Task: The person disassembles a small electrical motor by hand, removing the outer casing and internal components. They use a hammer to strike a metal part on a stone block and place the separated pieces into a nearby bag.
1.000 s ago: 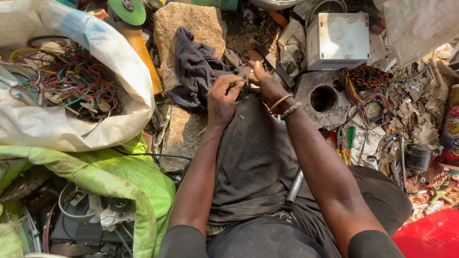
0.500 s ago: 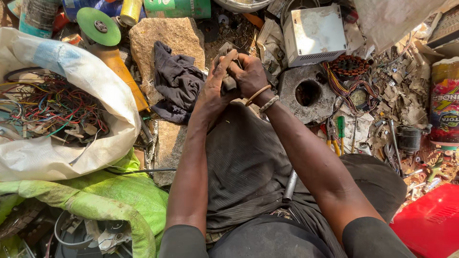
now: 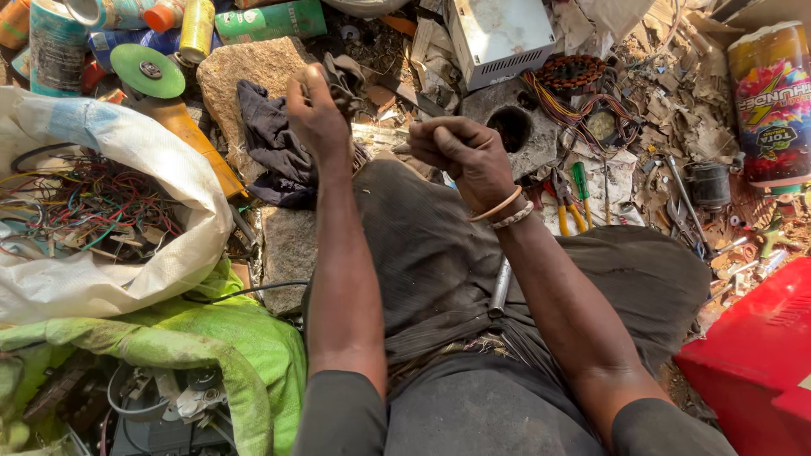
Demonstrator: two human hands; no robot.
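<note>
The left hand (image 3: pixel 317 110) is raised and clenched on a small dark piece of scrap (image 3: pixel 345 84), too small to name; the right hand (image 3: pixel 460 152) is fisted beside it, thumb pressed over something thin that I cannot make out; the two hands stand apart, as if drawing a strand out between them, though no strand shows clearly. To do this pull well, in my judgement, the left hand should grip firmly and hold steady while the right draws straight away, low over the lap, so nothing snaps or whips back. Beyond the left hand lies one dark rag (image 3: pixel 270 139) on one flat stone (image 3: pixel 245 72); left of it, one white sack (image 3: pixel 127 253) full of coloured wires (image 3: pixel 93 203), and one green grinding disc (image 3: pixel 148 70); beyond the right hand, one grey metal box (image 3: pixel 498 34) and one wound stator (image 3: pixel 574 74); right of it, two pliers, yellow-handled (image 3: pixel 568 207) and green-handled (image 3: pixel 581 181); two bangles (image 3: pixel 503 211) ring the right wrist.
</note>
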